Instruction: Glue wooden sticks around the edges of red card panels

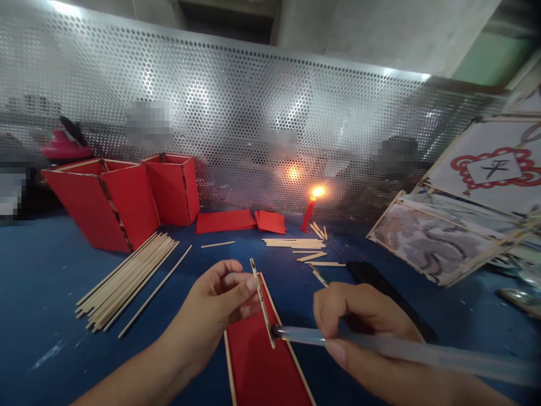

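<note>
Background: a perforated metal screen (236, 113) spans the frame behind a blue tabletop (38, 270).
Left hand: at lower centre, the left hand (224, 296) grips a short stick (265, 313) between thumb and fingers, tilted over a red panel (262, 361) edged with pale strips.
Right hand: at lower right, the right hand (367, 316) has its fingers closed around a translucent rod (302, 335), whose dark tip meets the stick's lower end.
Handling: the stick looks light, stiff and easily snapped, best pinched near its upper end, away from the dark tip; the rod seems smooth, perhaps slippery, and suits a hold along its shaft; the panel looks thin, safest taken by its edging.
Upper left and left: red boxes (80, 203) above a bundle of long sticks (127, 282).
Centre: red card pieces (226, 221), a lit red candle (309, 215) and short loose sticks (293, 243).
Right: a dark flat object (389, 299) beyond the right hand, and painted panels (492, 166).
Writing: one Chinese character on the upper painted panel, apparently 平; no brand readable.
</note>
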The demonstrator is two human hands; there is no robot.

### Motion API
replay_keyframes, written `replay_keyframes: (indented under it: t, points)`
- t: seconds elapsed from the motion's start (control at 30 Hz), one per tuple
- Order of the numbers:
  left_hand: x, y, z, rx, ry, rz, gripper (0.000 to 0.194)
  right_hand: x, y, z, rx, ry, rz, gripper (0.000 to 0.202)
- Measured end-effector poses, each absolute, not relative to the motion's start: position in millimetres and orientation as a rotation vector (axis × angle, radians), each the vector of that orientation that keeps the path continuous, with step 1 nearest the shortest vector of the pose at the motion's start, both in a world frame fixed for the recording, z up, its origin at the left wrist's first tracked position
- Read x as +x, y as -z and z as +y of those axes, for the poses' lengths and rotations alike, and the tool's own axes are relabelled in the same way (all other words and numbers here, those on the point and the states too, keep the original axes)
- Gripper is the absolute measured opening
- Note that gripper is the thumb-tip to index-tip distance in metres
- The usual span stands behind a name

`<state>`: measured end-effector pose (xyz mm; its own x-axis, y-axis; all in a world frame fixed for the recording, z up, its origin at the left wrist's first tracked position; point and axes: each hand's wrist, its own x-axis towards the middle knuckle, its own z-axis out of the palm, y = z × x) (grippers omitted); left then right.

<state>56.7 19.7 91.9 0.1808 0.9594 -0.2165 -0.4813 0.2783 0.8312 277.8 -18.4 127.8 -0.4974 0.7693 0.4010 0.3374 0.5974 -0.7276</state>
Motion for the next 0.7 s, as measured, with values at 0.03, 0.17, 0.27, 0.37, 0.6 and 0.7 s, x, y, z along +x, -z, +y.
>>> replay_keyframes:
  t: [0.03,0.17,0.27,0.37,0.6,0.7]
  points:
    - [57,-92,20,0.691,-1.144,0.853,0.058,278,-128,-18,-0.876,-0.766,-2.114,0.01]
    - [57,-91,19,0.639,-1.15,0.89,0.061,280,-122,-19,-0.795,-0.905,-2.154,0.009]
    - [56,-90,18,0.63,-1.143,0.874,0.061,283,-115,-16,-0.723,-0.986,-2.046,0.013]
    - [55,-91,17,0.654,-1.11,0.833,0.056,284,-109,-5,-0.633,-1.132,-1.923,0.014]
    - [59,-98,14,0.611,-1.085,0.875,0.067,282,-98,13,-0.584,-1.349,-1.823,0.017]
    - [61,-102,12,0.577,-1.096,0.915,0.071,280,-95,12,-0.575,-1.464,-1.776,0.021]
